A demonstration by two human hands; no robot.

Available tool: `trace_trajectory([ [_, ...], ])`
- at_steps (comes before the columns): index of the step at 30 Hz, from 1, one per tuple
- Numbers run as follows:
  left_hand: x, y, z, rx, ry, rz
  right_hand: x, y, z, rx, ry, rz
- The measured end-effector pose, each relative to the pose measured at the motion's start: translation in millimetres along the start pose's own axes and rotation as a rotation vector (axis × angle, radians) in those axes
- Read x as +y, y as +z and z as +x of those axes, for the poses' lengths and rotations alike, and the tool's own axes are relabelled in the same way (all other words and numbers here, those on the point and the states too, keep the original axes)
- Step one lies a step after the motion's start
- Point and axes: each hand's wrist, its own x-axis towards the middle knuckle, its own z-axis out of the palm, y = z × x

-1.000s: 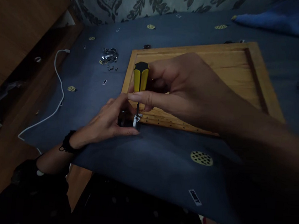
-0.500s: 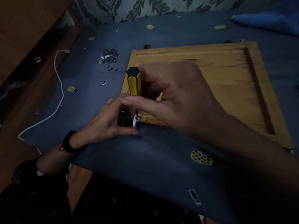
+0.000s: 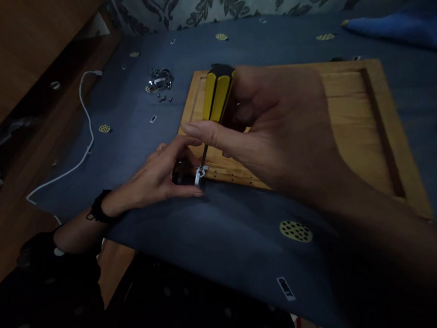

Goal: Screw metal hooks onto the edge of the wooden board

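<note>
My right hand [image 3: 278,128] grips a yellow and black screwdriver [image 3: 217,95], held upright with its tip down on a small metal hinge [image 3: 201,174] at the near left corner of a wooden cabinet door [image 3: 345,109]. My left hand [image 3: 159,176] pinches that hinge and steadies it against the door's edge. The door lies flat on a dark blue patterned sheet [image 3: 235,237]. A row of small holes runs along the door's near edge.
A pile of metal hinges and screws [image 3: 159,83] lies on the sheet left of the door. A white cable [image 3: 86,122] trails along the sheet's left side. A blue cloth [image 3: 398,29] lies at the far right. Brown wooden furniture stands at the left.
The screwdriver handle dipped, then rose and now stands higher and more upright in my right hand. My left hand has stayed on the hinge.
</note>
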Motion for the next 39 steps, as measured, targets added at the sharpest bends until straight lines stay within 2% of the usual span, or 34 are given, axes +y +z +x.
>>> trace_trajectory([
  [3,0,-0.8,0,-0.003,0.02,0.012,1,4,-2,0.144,-0.007,-0.165],
  [7,2,-1.5,0,-0.005,0.029,0.016,2,6,-2,0.158,-0.035,-0.231],
  [15,0,-0.5,-2,0.001,0.032,0.054,2,6,-3,0.096,-0.017,-0.133],
  [21,-3,0.0,-1,0.016,0.073,0.106,0,0,1,-0.127,-0.009,0.094],
  [25,-4,0.3,-1,0.022,0.091,0.12,-1,-7,2,-0.196,-0.023,0.207],
  [29,-5,1.0,-2,0.031,0.098,0.11,-1,-13,2,-0.193,-0.089,0.217],
  [33,-5,0.6,-2,0.014,0.083,0.086,-2,-14,1,-0.17,-0.094,0.19],
  [39,-3,1.1,-1,0.031,0.109,0.094,1,-9,0,-0.078,-0.099,0.183],
])
